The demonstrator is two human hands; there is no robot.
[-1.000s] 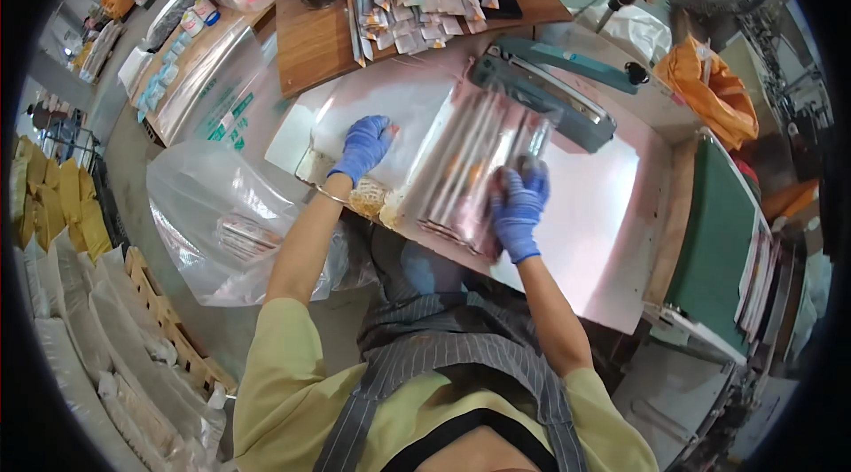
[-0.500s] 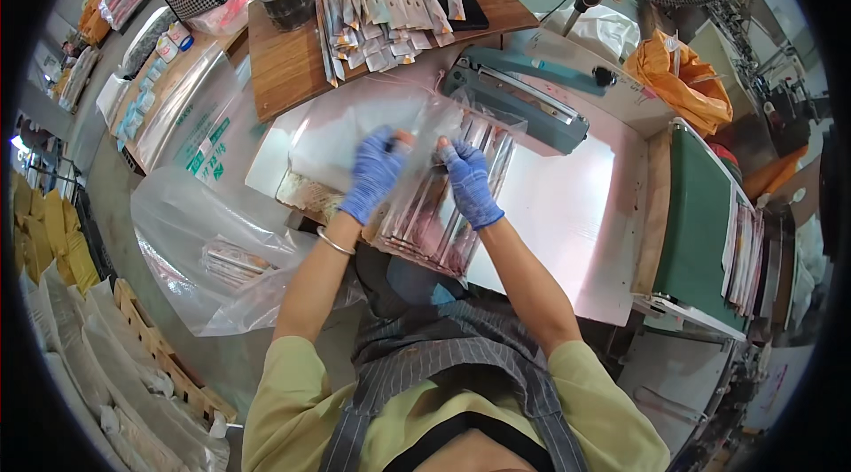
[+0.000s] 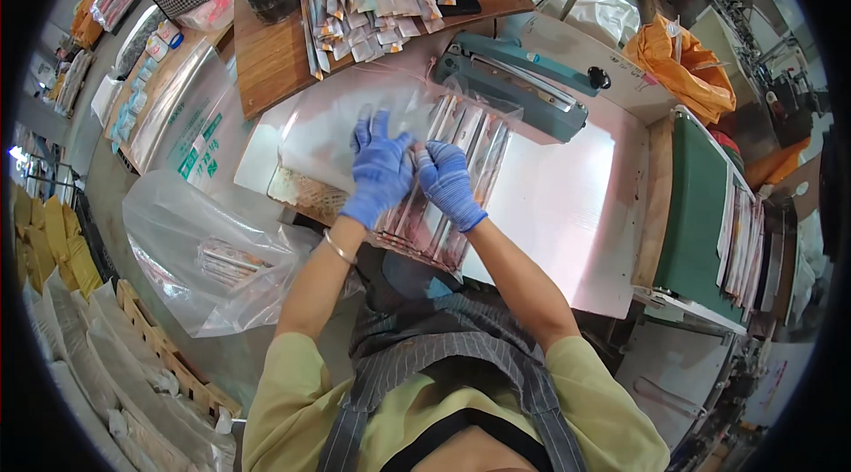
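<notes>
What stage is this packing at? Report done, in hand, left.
Done, it seems: a clear plastic bag left of the bench holds some packets. In hand: the left hand and right hand, both in blue gloves, press on a row of long sachets under clear film, before the heat sealer. Left: many loose sachets on the wooden board.

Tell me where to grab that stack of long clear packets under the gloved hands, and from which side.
Take the stack of long packets by its near short end, the one overhanging the table edge toward the person. The packets are flat and slippery, lying lengthwise away from the body, so pinching that end from above and below probably holds them together. Left hand and right hand already press on it.
</notes>
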